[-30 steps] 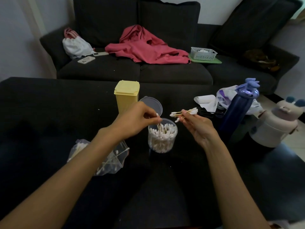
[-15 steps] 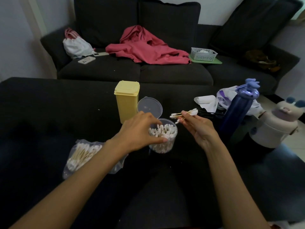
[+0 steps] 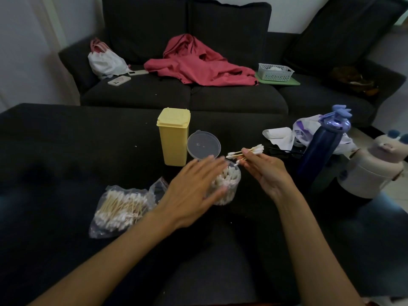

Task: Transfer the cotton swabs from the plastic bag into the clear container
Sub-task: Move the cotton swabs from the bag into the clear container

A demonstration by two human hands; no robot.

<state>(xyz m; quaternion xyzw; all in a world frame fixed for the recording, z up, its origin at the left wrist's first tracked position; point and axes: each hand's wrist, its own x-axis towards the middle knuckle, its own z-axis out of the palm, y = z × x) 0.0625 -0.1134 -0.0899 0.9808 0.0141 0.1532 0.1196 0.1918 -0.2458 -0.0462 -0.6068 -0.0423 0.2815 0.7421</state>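
A clear round container (image 3: 229, 191) packed with upright cotton swabs stands at the middle of the dark table. My left hand (image 3: 194, 191) lies flat over its near left side, fingers spread and empty, hiding part of the rim. To the right, my right hand (image 3: 265, 171) pinches a small bundle of cotton swabs (image 3: 247, 151) just above the container's far edge. The plastic bag (image 3: 121, 208) lies on the table to the left, with many swabs still inside. The container's clear lid (image 3: 204, 144) leans behind it.
A yellow lidded box (image 3: 173, 135) stands behind the container. To the right are a dark blue bottle (image 3: 320, 149), a white animal-shaped jug (image 3: 373, 171) and crumpled tissue (image 3: 280, 135). The sofa behind holds a red garment, a bag, phones and a white basket.
My left hand dropped its swabs into the container, then opened and flattened over its near side. The bag of swabs is now in full view. The right hand has stayed put.
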